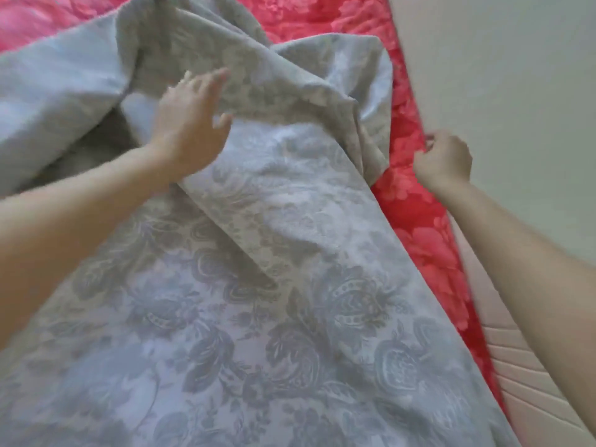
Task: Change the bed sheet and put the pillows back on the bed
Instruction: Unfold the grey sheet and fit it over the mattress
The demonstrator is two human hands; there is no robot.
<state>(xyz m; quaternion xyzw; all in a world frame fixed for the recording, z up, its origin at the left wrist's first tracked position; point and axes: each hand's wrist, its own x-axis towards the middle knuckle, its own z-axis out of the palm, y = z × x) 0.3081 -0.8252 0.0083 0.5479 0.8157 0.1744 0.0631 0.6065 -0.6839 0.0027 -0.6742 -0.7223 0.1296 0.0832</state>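
Note:
A pale grey-blue floral bed sheet (245, 311) lies bunched and folded over a red floral cover (416, 201) on the bed. My left hand (190, 124) is spread open with straight fingers over a raised fold of the grey sheet in the upper middle. My right hand (443, 158) is at the bed's right edge, its fingers curled at the border of the red cover; whether it pinches the fabric is unclear. No pillows are in view.
A plain pale wall (516, 75) runs along the right side of the bed. A beige quilted mattress side (522, 375) shows below the red cover at the lower right. The red cover continues across the top (48, 17).

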